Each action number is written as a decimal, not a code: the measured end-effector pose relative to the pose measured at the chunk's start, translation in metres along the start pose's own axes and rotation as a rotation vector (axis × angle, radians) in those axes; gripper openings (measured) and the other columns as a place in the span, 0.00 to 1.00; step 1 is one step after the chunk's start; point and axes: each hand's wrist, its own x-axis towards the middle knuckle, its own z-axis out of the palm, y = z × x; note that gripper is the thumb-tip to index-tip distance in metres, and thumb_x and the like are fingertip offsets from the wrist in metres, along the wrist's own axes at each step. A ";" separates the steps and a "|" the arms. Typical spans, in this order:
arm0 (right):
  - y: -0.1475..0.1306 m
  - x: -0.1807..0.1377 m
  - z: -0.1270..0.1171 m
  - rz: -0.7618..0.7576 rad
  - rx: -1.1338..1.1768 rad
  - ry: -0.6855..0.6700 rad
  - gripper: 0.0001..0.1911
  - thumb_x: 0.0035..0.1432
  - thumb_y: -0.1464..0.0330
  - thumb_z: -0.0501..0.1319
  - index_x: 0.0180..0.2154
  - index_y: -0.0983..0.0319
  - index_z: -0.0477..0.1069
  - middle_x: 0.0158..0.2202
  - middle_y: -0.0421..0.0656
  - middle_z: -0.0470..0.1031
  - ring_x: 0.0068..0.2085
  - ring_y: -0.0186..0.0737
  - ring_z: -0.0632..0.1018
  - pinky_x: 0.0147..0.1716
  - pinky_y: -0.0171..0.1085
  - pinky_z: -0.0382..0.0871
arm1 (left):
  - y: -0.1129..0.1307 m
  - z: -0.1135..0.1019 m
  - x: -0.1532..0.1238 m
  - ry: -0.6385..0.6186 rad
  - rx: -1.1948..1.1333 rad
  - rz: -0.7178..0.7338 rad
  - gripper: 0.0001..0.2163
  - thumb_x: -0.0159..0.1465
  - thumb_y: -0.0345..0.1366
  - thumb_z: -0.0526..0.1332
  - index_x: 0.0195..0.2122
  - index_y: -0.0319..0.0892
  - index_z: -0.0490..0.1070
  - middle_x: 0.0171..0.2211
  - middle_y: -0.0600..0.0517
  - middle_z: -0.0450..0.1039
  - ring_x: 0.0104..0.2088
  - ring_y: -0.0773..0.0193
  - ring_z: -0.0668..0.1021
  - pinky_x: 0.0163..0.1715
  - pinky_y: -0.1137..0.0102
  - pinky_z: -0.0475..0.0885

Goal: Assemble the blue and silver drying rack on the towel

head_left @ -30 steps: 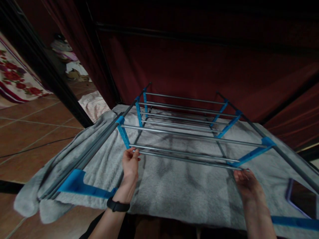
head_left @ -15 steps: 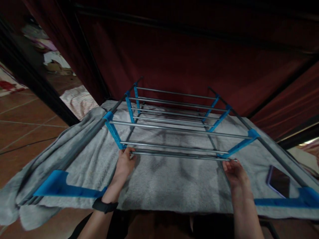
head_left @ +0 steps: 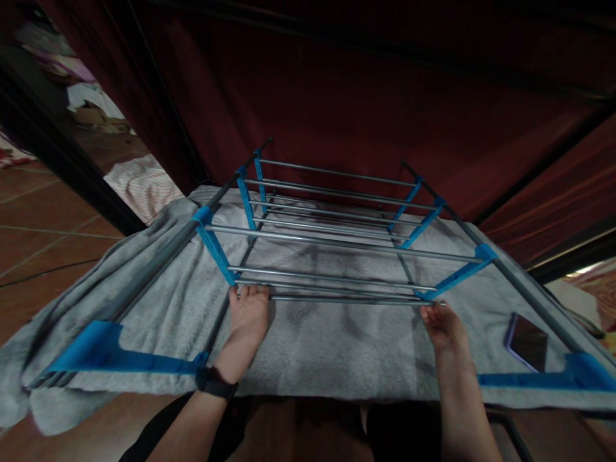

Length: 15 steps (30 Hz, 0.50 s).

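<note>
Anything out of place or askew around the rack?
Phone on the blanket near the rack: doesn't look like a rack part. Nearest rod's right end, at the right hand, seems outside the blue bracket. No visible spill.

And we're looking right across, with no lettering to read! Not one label, brand, number or sign comes through.

A rack [head_left: 337, 241] of grey tubes and blue brackets [head_left: 217, 253] lies lengthwise, near to far, on a grey blanket [head_left: 337, 359]; rungs bridge its three farther bracket pairs. One slim grey rod [head_left: 337, 299] runs crosswise just nearer, right end free, left end hidden.
</note>
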 end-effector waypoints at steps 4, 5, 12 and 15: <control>0.002 0.000 0.001 0.052 -0.017 0.033 0.11 0.44 0.78 0.63 0.30 0.58 0.68 0.22 0.32 0.75 0.22 0.30 0.78 0.31 0.32 0.80 | 0.019 0.002 -0.002 -0.020 -0.033 0.135 0.18 0.66 0.23 0.47 0.45 0.40 0.75 0.42 0.44 0.76 0.47 0.54 0.74 0.51 0.58 0.66; 0.002 0.000 0.003 0.061 -0.036 0.029 0.11 0.44 0.79 0.63 0.30 0.59 0.69 0.23 0.33 0.76 0.23 0.30 0.78 0.32 0.31 0.80 | 0.024 0.003 -0.003 -0.020 -0.042 0.180 0.17 0.66 0.23 0.47 0.45 0.40 0.74 0.43 0.44 0.75 0.47 0.55 0.73 0.51 0.59 0.66; 0.001 0.000 0.009 0.219 -0.144 0.006 0.08 0.48 0.78 0.61 0.30 0.60 0.71 0.26 0.38 0.79 0.27 0.33 0.81 0.32 0.33 0.81 | 0.046 0.010 -0.006 0.023 -0.065 0.449 0.13 0.66 0.24 0.52 0.48 0.41 0.70 0.43 0.48 0.72 0.43 0.58 0.74 0.47 0.62 0.68; 0.001 0.000 0.004 0.176 -0.215 -0.024 0.06 0.49 0.77 0.62 0.29 0.61 0.72 0.27 0.41 0.80 0.27 0.37 0.82 0.29 0.34 0.81 | 0.051 0.012 -0.006 0.017 -0.072 0.475 0.15 0.67 0.24 0.52 0.52 0.42 0.68 0.43 0.49 0.73 0.44 0.60 0.75 0.49 0.63 0.68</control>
